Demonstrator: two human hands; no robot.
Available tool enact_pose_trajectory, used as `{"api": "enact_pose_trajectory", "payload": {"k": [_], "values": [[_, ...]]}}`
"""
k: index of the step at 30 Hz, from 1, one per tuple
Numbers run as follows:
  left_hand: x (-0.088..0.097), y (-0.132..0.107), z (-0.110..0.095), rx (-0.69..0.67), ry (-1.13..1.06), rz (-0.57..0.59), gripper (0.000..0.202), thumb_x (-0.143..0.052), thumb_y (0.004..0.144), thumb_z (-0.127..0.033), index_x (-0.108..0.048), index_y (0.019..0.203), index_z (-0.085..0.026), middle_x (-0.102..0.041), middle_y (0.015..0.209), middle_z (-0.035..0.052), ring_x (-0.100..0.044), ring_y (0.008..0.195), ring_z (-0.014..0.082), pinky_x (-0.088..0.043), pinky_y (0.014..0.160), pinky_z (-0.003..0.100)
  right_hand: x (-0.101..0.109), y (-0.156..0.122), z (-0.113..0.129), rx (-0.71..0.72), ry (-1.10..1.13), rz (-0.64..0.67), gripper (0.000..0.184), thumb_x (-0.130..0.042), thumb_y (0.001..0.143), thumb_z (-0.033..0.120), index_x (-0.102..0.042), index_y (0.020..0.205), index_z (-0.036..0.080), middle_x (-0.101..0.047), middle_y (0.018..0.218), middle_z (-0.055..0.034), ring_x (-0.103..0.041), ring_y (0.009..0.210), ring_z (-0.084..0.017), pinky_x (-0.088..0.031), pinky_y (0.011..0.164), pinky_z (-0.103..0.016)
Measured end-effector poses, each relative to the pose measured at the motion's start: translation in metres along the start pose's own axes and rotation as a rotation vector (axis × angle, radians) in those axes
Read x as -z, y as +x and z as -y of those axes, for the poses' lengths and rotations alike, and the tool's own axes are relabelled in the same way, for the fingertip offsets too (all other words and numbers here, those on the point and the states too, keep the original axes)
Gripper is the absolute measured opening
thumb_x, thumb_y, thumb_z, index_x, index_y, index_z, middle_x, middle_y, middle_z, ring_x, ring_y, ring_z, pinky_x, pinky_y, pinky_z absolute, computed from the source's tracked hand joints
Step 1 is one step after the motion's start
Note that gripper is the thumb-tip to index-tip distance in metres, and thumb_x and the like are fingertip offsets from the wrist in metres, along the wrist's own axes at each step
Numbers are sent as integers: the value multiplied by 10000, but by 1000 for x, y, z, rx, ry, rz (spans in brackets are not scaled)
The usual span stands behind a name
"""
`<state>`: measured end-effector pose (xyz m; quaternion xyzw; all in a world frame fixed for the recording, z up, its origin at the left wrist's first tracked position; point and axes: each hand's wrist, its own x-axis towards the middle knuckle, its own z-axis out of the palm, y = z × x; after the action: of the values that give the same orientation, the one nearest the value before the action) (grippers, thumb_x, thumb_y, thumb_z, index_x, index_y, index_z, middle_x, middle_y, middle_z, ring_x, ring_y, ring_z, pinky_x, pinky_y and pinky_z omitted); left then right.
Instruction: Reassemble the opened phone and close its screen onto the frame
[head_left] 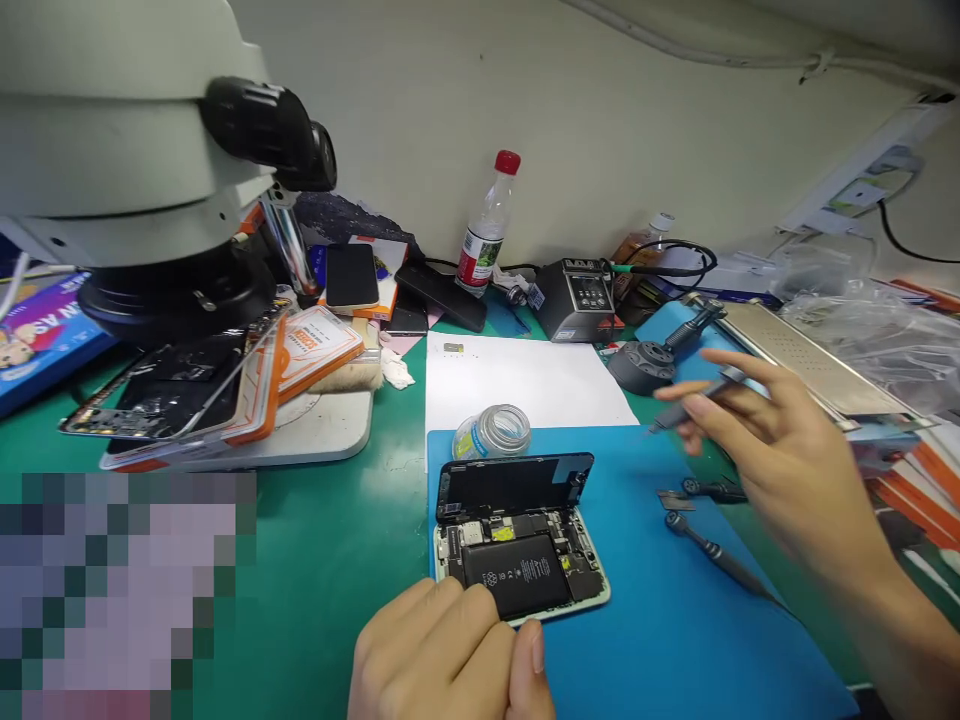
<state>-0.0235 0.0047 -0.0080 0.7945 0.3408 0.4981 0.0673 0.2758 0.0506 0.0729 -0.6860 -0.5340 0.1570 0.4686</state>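
Note:
An opened smartphone [517, 575] lies on the blue mat [637, 640], its battery and boards exposed. Its dark screen [514, 487] is propped up along the far edge. My left hand [450, 655] is closed at the phone's near edge, fingers curled; what is inside, if anything, is hidden. Off to the right, my right hand [765, 420] grips a slim grey screwdriver [694, 402] between thumb and fingers, its tip pointing left and down above the mat. Behind the screen is an open glass jar [504, 430].
Two dark pen-like tools [724, 565] lie right of the phone. A white sheet [517, 375] carries a small metal piece [454, 347]. Behind stand a bottle [484, 230], a control box [576, 300] and a round holder [643, 365]. A microscope [172, 200] overhangs stacked phone parts at left.

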Motion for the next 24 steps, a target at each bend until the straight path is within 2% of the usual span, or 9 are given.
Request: {"api": "enact_pose_trajectory", "payload": {"k": [2, 5, 7, 9, 12, 15, 20, 22, 24], "values": [[-2, 0, 1, 0, -7, -13, 345, -607, 885, 41, -478, 692, -215, -471, 590, -53, -412, 523, 101, -235, 517, 346, -25, 28, 5, 3, 54, 118, 582, -826, 903, 593, -635, 1318, 232, -800, 1188, -136, -732, 821, -207, -640, 750, -356], [-3, 0, 3, -10, 1, -24, 343, -606, 897, 34, -485, 693, -213, -476, 596, -50, -426, 520, 97, -238, 511, 336, -60, 60, 9, 33, 140, 247, 530, -816, 872, 617, -580, 1135, 222, -810, 1169, -133, -760, 862, -226, -655, 851, -423], [-3, 0, 4, -19, 7, -19, 350, -602, 907, 28, -480, 686, -214, -468, 598, -49, -425, 514, 98, -241, 509, 331, -74, 72, 11, 55, 151, 296, 500, -799, 891, 609, -561, 1094, 218, -809, 1168, -138, -764, 887, -235, -651, 855, -432], [-3, 0, 5, -12, -2, -17, 353, -608, 915, 18, -477, 681, -212, -462, 601, -49, -423, 510, 94, -242, 509, 328, -74, 74, 12, 90, 127, 288, 476, -757, 934, 594, -572, 1152, 214, -802, 1154, -132, -736, 862, -214, -628, 795, -387], [-1, -1, 5, -3, -18, -7, 362, -619, 925, 4, -465, 679, -211, -442, 606, -50, -404, 513, 94, -242, 518, 332, -54, 62, 10, 129, 19, 239, 519, -637, 1032, 565, -547, 1408, 219, -764, 978, -65, -619, 710, -162, -529, 646, -308], [1, -3, 3, -13, -18, 22, 364, -615, 929, 12, -459, 695, -219, -422, 613, -48, -376, 534, 109, -241, 532, 339, -21, 39, 1, 120, -169, 293, 614, -597, 1068, 577, -492, 1559, 222, -678, 801, -8, -577, 654, -165, -471, 592, -291], [3, -5, 0, 19, -52, 45, 364, -625, 934, 27, -450, 734, -223, -425, 632, -47, -369, 562, 111, -248, 552, 333, 31, 1, -29, 130, -474, 530, 503, -721, 974, 647, -776, 1328, 294, -772, 973, -61, -710, 746, -213, -545, 625, -316], [4, -5, -1, 14, -53, 57, 372, -628, 934, 26, -441, 732, -224, -411, 632, -48, -363, 564, 112, -248, 552, 334, 45, -11, -41, 155, -541, 548, 489, -655, 999, 677, -801, 1319, 337, -794, 1071, -69, -765, 859, -250, -608, 694, -350], [5, -5, -1, 7, -45, 64, 371, -624, 931, 30, -444, 727, -223, -414, 632, -47, -367, 561, 110, -254, 548, 332, 56, -20, -48, 187, -594, 503, 507, -594, 1024, 688, -793, 1357, 361, -797, 1140, -72, -785, 946, -276, -636, 738, -372]]}}
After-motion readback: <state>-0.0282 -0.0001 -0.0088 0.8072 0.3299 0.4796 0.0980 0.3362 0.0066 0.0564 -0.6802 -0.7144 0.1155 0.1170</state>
